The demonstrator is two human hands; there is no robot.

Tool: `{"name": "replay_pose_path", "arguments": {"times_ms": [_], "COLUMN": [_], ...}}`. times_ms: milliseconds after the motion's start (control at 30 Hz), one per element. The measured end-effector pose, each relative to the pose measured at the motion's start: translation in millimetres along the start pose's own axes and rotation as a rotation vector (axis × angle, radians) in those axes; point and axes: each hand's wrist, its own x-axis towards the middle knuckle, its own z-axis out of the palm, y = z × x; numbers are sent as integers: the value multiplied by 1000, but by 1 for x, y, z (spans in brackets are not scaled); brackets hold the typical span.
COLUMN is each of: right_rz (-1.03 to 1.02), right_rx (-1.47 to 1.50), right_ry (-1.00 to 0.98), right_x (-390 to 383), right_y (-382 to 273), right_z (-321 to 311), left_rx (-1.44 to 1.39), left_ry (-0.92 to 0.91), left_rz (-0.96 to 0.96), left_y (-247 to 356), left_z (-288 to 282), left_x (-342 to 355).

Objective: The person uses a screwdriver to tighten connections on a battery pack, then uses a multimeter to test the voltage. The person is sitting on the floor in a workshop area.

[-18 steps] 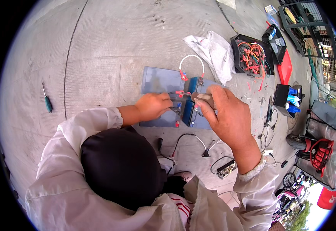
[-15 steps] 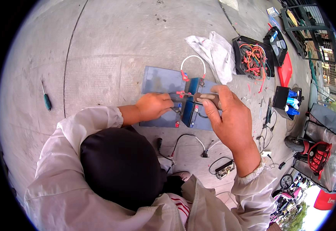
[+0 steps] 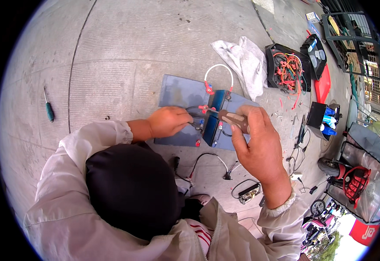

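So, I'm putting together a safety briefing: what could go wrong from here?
The brown-handled screwdriver in the right hand points at a red connector; if it slips, it could jab the left hand close by. Its metal shaft might also touch the blue fitting nearby, perhaps causing a short if the parts are live, which the picture cannot show. The arched white cable could snag if a hand strays.
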Motion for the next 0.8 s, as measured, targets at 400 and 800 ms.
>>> {"name": "replay_pose_path", "arguments": {"times_ms": [400, 800], "right_rz": [124, 85], "right_rx": [-69, -82], "right_ry": [-28, 121], "right_x": [-1, 3], "right_y": [-4, -3], "right_z": [3, 8], "left_rx": [-23, -28], "left_ry": [3, -22], "left_rz": [-15, -51], "left_y": [1, 4], "left_z": [0, -3], "left_x": [1, 3]}}
